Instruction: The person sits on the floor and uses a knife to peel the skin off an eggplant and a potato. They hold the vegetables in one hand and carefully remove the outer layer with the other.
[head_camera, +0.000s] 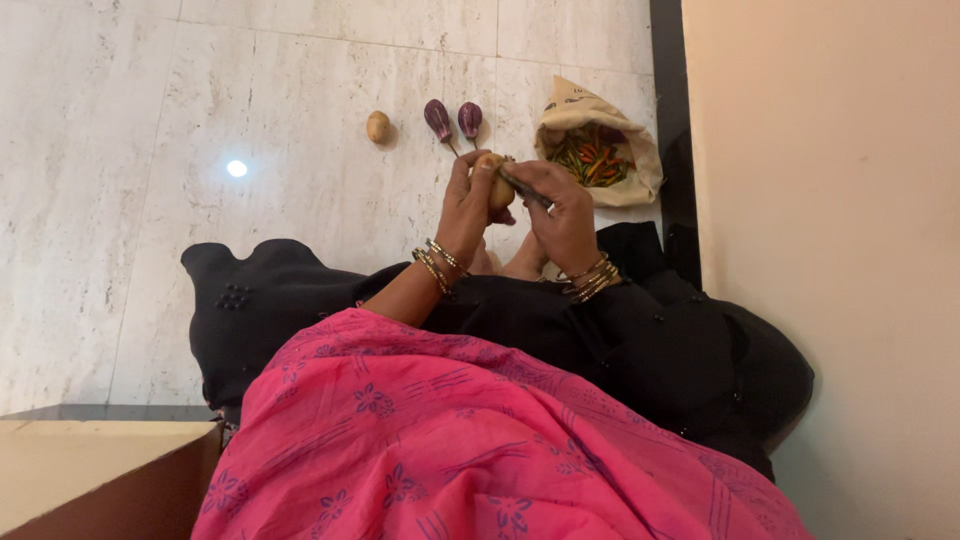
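My left hand (468, 205) grips a tan potato (494, 180), held up in front of me above my lap. My right hand (562, 212) holds a dark peeler (522, 186) whose blade rests against the potato's right side. Both wrists carry gold bangles. Part of the potato is hidden behind my left fingers.
On the pale marble floor (200, 120) lie another potato (378, 127) and two small purple eggplants (453, 119). A paper bag (600, 140) of green and red chillies stands at the right by a beige wall (830, 200). Pink and black cloth covers my lap.
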